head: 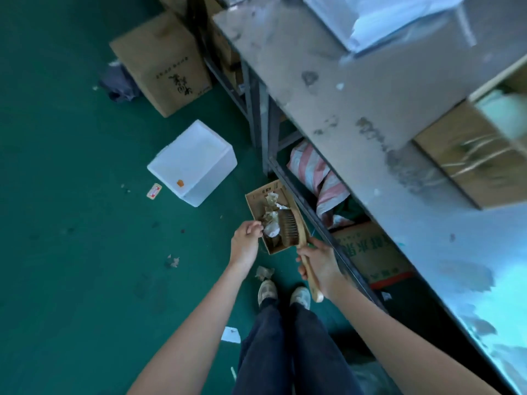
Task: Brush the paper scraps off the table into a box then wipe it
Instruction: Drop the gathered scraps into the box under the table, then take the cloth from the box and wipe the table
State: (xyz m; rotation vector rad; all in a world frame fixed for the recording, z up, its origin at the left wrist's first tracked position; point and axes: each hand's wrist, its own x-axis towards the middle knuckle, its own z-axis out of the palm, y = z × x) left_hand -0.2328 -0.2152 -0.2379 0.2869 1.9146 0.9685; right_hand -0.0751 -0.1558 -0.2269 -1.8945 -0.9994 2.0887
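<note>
**Brush head rests in the scrap box**

The left hand [245,241] pinches the left rim of a small cardboard box [258,195], just left of the grey table [356,89] edge. The right hand [319,263] grips the wooden brush [288,228] by its handle, bristles inside the box among crumpled paper scraps [271,220]

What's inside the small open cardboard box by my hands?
Crumpled paper scraps and the bristle end of the brush, whose handle the right hand grips. The floor of the box beneath them is mostly covered.
</note>
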